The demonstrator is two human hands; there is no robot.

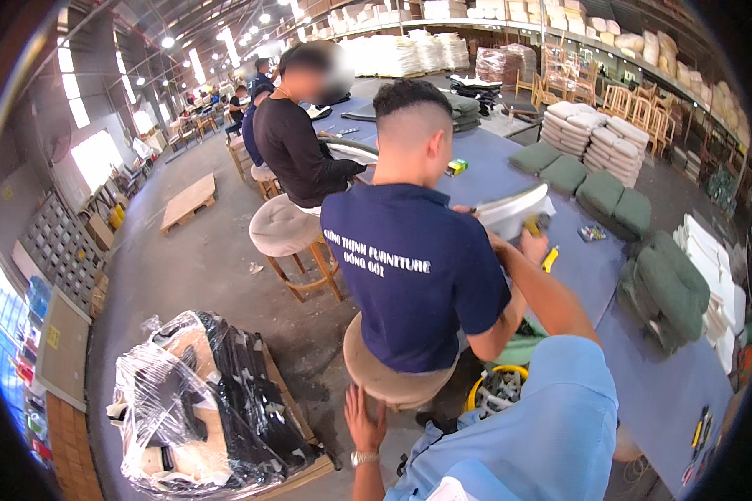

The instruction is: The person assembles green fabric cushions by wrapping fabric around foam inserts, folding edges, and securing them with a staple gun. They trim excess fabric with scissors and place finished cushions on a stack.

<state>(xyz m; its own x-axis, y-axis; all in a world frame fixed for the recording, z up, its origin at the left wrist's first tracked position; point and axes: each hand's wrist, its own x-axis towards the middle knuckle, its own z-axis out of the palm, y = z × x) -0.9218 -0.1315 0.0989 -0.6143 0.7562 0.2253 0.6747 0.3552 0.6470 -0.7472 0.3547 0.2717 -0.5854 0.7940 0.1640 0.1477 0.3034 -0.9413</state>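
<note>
My left hand point(366, 424), with a metal-banded watch at the wrist, is open, its fingers stretched out beside the round beige stool point(401, 380). Whether they touch the seat, I cannot tell. A co-worker in a navy shirt point(401, 275) sits on that stool. My right forearm point(551, 292) reaches from a light blue sleeve past the co-worker's right side; its hand is largely hidden by the co-worker's shoulder. Just beyond is a curved piece with white covering point(514, 209) at the table. The co-worker's hand point(533, 245) is at its right end, near a yellow-handled cutter point(551, 259).
Green cushions point(602, 196) line the blue-grey table point(677, 392). Hand tools point(700, 438) lie near its front end. A yellow-rimmed bucket point(475, 391) stands by the stool. A plastic-wrapped pallet load point(209, 409) is at lower left. Another person point(297, 138) and stool point(286, 227) are farther along.
</note>
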